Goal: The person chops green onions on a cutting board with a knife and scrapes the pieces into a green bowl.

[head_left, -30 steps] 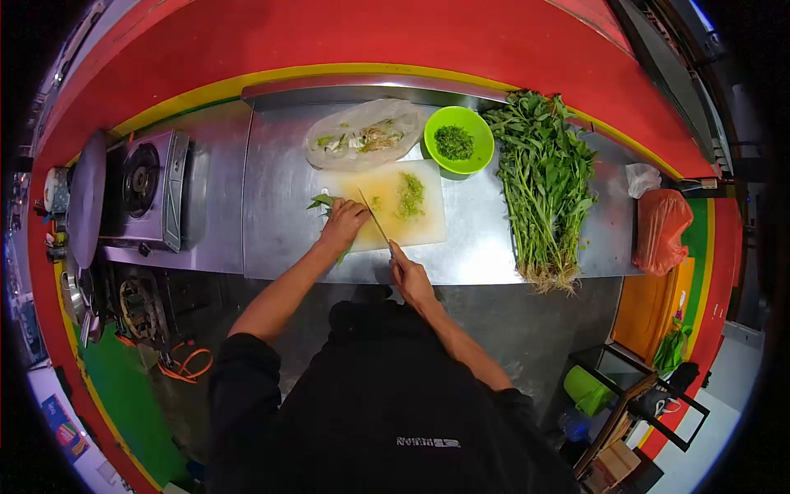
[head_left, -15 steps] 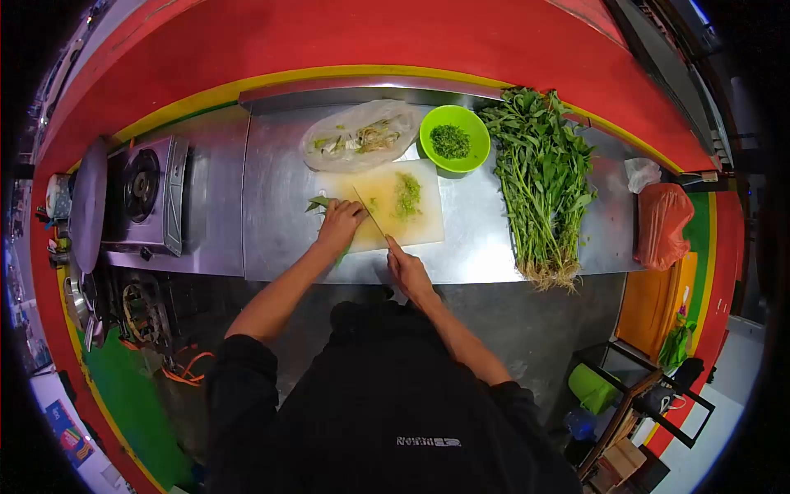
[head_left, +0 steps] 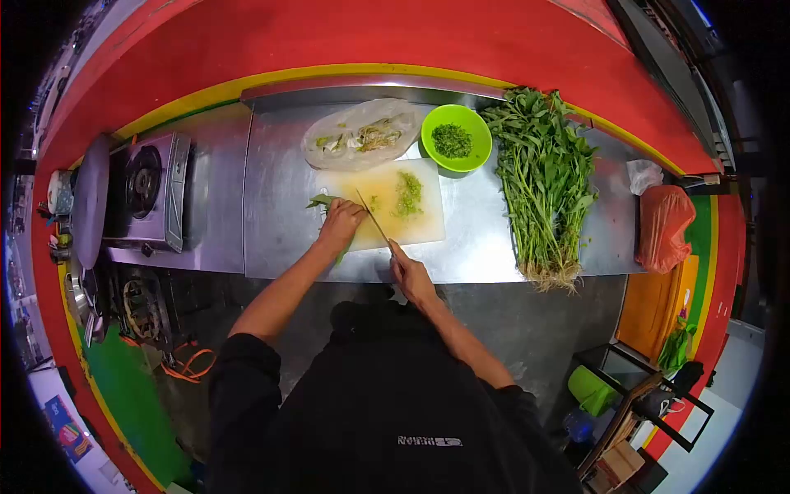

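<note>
On the steel counter lies a pale cutting board (head_left: 428, 230) with chopped green pieces (head_left: 408, 193) heaped on its right half. My left hand (head_left: 341, 224) is closed over green leafy stalks (head_left: 321, 200) at the board's left side; leaf ends stick out above and below the fingers. My right hand (head_left: 411, 276) grips the handle of a knife (head_left: 374, 218), its blade slanting up and left across the board just right of my left fingertips. Whether the edge touches the stalks is too small to tell. A few cut bits lie beside the blade.
Behind the board are a clear plastic bag (head_left: 329, 123) with vegetable scraps and a green bowl (head_left: 457, 119) of chopped greens. A big bunch of rooted leafy greens (head_left: 543, 173) lies right. A gas stove (head_left: 156, 193) stands left, a red plastic bag (head_left: 665, 230) far right.
The knife and my right hand have shifted very slightly to the right. My left hand stays on the stalks, and the rest looks the same.
</note>
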The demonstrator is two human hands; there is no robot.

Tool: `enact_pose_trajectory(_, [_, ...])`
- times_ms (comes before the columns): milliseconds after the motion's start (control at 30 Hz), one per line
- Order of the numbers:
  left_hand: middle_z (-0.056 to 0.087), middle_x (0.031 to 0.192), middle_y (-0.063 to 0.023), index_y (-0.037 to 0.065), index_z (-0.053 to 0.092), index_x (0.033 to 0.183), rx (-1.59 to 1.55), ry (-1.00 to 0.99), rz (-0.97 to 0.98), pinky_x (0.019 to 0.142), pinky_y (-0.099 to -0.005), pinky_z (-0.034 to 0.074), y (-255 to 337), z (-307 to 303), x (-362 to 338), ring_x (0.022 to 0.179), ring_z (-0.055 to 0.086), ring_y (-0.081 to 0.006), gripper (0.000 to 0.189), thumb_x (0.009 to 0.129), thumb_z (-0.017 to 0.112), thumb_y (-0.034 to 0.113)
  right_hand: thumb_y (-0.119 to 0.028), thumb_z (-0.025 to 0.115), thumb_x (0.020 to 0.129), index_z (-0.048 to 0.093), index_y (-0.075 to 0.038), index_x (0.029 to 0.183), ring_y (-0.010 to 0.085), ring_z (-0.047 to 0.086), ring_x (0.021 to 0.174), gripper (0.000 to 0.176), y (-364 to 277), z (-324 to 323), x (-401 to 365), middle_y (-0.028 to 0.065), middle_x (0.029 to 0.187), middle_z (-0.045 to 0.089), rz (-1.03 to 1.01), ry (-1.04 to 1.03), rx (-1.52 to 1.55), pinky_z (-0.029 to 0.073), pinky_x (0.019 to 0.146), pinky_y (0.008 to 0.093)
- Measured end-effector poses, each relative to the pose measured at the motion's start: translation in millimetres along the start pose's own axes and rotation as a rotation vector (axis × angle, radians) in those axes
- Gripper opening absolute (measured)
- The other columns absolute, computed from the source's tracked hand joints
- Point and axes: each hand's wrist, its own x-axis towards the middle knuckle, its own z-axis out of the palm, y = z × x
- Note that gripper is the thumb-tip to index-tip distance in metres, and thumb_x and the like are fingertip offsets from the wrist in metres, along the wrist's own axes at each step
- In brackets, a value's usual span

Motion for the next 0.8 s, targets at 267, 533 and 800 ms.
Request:
enact_pose_trajectory(267, [0.069,0.095,-0.0026,0.008,0.073,0.1,0.026,0.023,0.053,0.092,-0.0379,0.041,3,-2,0,0.098,0.063,-0.0194,0.023,0.082,0.058,0.011,-0.015,0.055,0.1,0.046,-0.015,0.15,0.0471,0.066,0.073,0.051,-1,12,25,0.0295,0.08,0.066,-0.099,0.082,-0.142,0.051,0.067,0.0538])
enact_pose_trajectory(533, [0.072,0.109,-0.0028,0.01,0.073,0.103,0.02,-0.091,-0.008,0.095,-0.0392,0.039,0,-3,-3,0.106,0.064,-0.0177,0.023,0.085,0.059,0.012,-0.008,0.055,0.098,0.045,-0.012,0.15,0.0404,0.066,0.065,0.054,4,5,11,0.0226,0.073,0.065,-0.131,0.052,-0.05,0.051,0.063,0.0479])
enact_pose_trajectory(800, [0.07,0.105,-0.0023,0.011,0.072,0.101,0.106,-0.152,-0.041,0.094,-0.0412,0.038,7,-6,1,0.106,0.063,-0.0184,0.02,0.085,0.059,0.012,-0.006,0.056,0.097,0.044,-0.012,0.152,0.0376,0.066,0.065,0.056,8,13,6,0.0209,0.074,0.065,-0.092,0.047,-0.062,0.052,0.062,0.0451])
